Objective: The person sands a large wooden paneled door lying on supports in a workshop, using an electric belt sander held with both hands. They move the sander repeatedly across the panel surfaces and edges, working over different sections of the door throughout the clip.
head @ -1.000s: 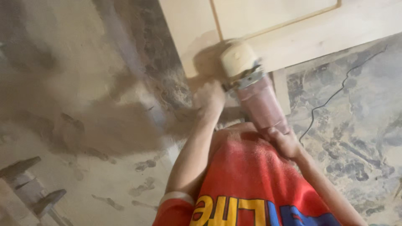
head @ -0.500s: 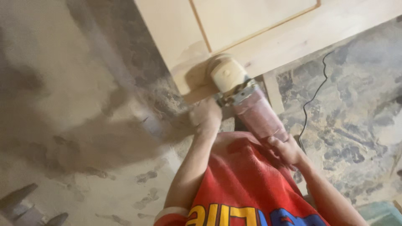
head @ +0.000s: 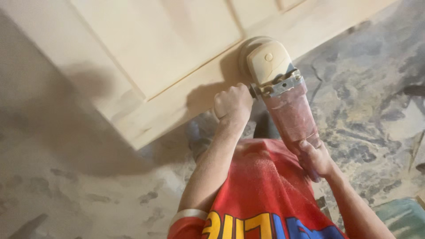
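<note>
A dust-covered angle sander (head: 281,90) with a pale head and reddish body rests on the lower rail of a pale wooden panelled door (head: 164,62). My left hand (head: 232,105) is closed around the side handle, just left of the tool's neck. My right hand (head: 315,158) grips the rear of the reddish body. The sanding disc is mostly hidden under the tool's head. My red shirt (head: 261,194) fills the lower middle of the view.
The door lies raised above a dusty, mottled floor (head: 372,106). Its near corner (head: 135,141) overhangs the floor at the left. A greenish object (head: 400,217) sits at the bottom right corner. Thick sawdust covers the floor on the left (head: 66,177).
The view has drawn closer to the door. The sander has moved along the bottom rail, away from the door's corner. Both hands keep their grip.
</note>
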